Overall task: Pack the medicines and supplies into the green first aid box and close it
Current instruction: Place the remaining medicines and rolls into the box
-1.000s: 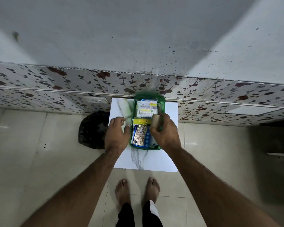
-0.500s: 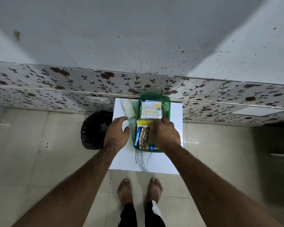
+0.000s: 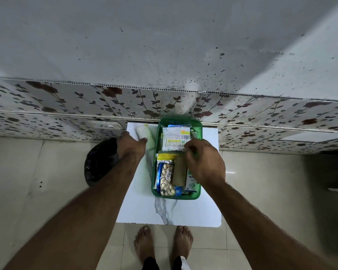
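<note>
Box: green box (image 3: 158, 164) sits open on the white counter (image 3: 209, 207), at its far half, close to the flowered wall panel.
Contents: a packet of white sticks (image 3: 174, 141) in the far half; a gold blister strip (image 3: 167, 179), a brown roll (image 3: 180, 172) and a white carton (image 3: 191, 183) in the near half. The stack looks near rim height.
Left out: a pale roll (image 3: 142, 133) lies on the counter just left of the box.
Left hand: left hand (image 3: 130, 147) is spread flat, its fingertips touching the pale roll; its grip is wide and closed on nothing.
Right hand: right hand (image 3: 205, 162) is over the box's right side, fingers curled down at the packet's near corner; whether they pinch anything I cannot tell.
Lid: no lid can be told apart in this view.
Stage: judged late in packing, one roll to go, then closing.
Risk, roll: the pale roll is round and could roll toward the counter's far-left edge if nudged and not gripped.
Risk, fit: the box looks full; pushing the roll in may lift the packet or tip the brown roll, so a lid would not seat.
Risk, box: pressing on one side could slide the light box on the smooth counter.
</note>
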